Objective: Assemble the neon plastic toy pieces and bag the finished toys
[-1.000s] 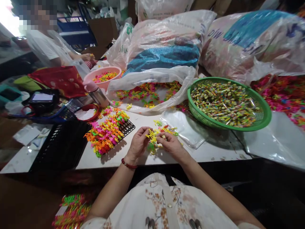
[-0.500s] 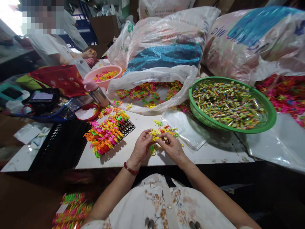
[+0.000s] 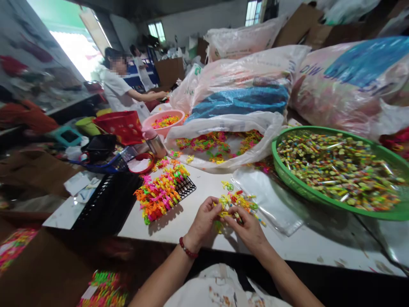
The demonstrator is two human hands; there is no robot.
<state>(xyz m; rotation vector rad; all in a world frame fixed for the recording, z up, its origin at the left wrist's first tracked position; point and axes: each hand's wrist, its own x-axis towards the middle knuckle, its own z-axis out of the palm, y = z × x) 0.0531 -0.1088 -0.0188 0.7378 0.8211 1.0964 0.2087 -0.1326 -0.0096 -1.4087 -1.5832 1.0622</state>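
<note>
My left hand (image 3: 207, 218), with a red bead bracelet at its wrist, pinches a small yellow plastic piece (image 3: 225, 213). From the other side my right hand (image 3: 247, 225) has its thumb and fingers closed on the same piece; its exact shape is partly covered by the fingertips. Just beyond the fingers lies a small heap of colourful plastic pieces and thin sticks (image 3: 244, 199) on the white table (image 3: 204, 181). To the left of my hands, a black grid rack (image 3: 188, 187) bears rows of pink, orange and yellow plastic figures (image 3: 161, 196).
A green basket (image 3: 278, 164) full of wrapped colourful sticks stands at the right. Clear plastic bags (image 3: 271, 202) lie before it. Behind is an opened white sack (image 3: 220, 123) with loose pieces; left of it are a flask (image 3: 155, 143) and a pink basin (image 3: 179, 117). A co-worker (image 3: 118, 89) works farther back.
The camera view has tilted up and turned left, so the table sits lower and more of the room shows. Both hands still hold the yellow piece close together.
</note>
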